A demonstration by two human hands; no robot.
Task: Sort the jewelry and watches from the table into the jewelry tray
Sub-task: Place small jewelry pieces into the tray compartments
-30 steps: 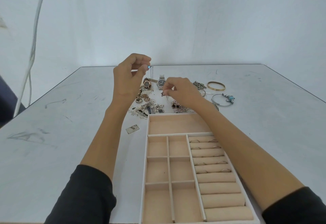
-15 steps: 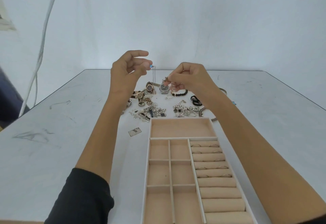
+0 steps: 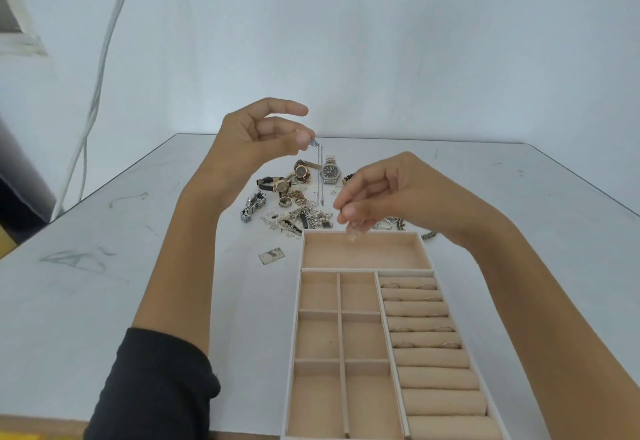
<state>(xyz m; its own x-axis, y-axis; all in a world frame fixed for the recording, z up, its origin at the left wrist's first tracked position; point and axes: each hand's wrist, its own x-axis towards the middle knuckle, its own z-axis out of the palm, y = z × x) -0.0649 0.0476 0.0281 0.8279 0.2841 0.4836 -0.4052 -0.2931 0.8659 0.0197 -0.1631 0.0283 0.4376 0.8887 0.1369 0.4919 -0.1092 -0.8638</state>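
Note:
My left hand (image 3: 258, 139) is raised above the table and pinches the top end of a thin silver chain (image 3: 319, 176) that hangs straight down over the jewelry pile (image 3: 298, 211). My right hand (image 3: 381, 193) hovers over the far edge of the beige jewelry tray (image 3: 299, 318), fingers curled down, pinching a small blurred pale piece (image 3: 355, 228) above the tray's large top compartment. Several watches lie in the pile, among them a silver one (image 3: 330, 172) and a black-strapped one (image 3: 275, 185). Several rings sit on the tray's ring rolls (image 3: 420, 315).
A small flat rectangular piece (image 3: 272, 255) lies on the grey table (image 3: 104, 283) left of the tray. White cables (image 3: 100, 68) hang down the wall at the left. My right forearm crosses above the tray's right side.
My right hand has dropped from beside the left hand down to the tray's top compartment. My left hand stays raised with the chain; its index finger has straightened.

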